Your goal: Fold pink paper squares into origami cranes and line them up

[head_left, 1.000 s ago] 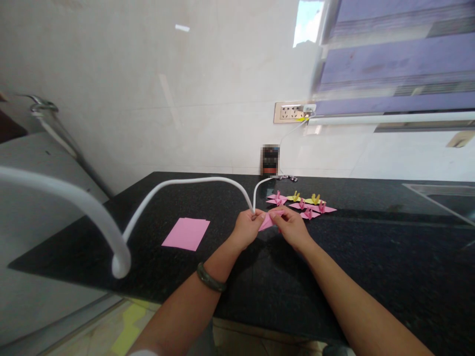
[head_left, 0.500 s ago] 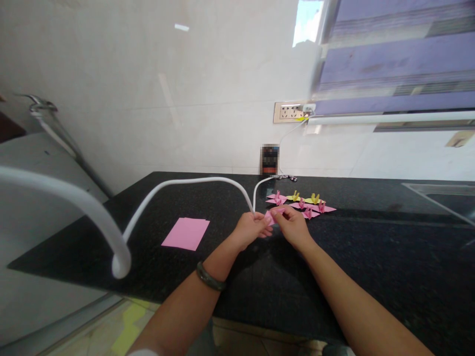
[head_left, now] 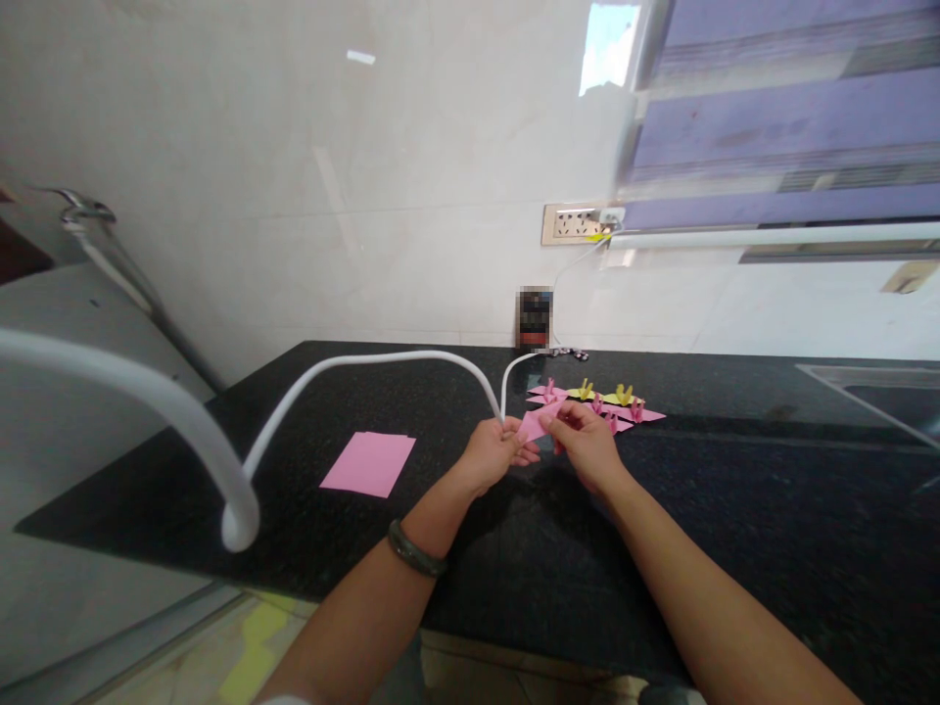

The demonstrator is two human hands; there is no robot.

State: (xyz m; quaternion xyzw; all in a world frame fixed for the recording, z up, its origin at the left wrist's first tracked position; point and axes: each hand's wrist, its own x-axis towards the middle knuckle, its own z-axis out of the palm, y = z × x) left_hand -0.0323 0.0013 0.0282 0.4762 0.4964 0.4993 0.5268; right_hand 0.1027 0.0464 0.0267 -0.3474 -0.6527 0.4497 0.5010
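Between my two hands, a folded piece of pink origami paper [head_left: 536, 423] is held above the dark counter. My left hand [head_left: 494, 452] pinches its left side between thumb and fingers. On the right side, my right hand [head_left: 584, 443] grips it with thumb and fingertips, covering part of the folds. Just behind the hands stand several folded paper cranes, among them a pink crane [head_left: 637, 412] and a yellow crane [head_left: 624, 396]; my right hand hides some of them. Off to the left lies a small stack of pink paper sheets [head_left: 369, 464].
A white bendable stand arm [head_left: 411, 356] arches over the black counter [head_left: 220, 446] from the left. A phone-like blurred object [head_left: 534, 317] leans on the wall, below a socket panel [head_left: 574, 224]. A sink edge [head_left: 867, 392] is at the right.
My right hand has shifted slightly right and down, and more of the pink paper shows between my hands. My left hand stays nearly in place.
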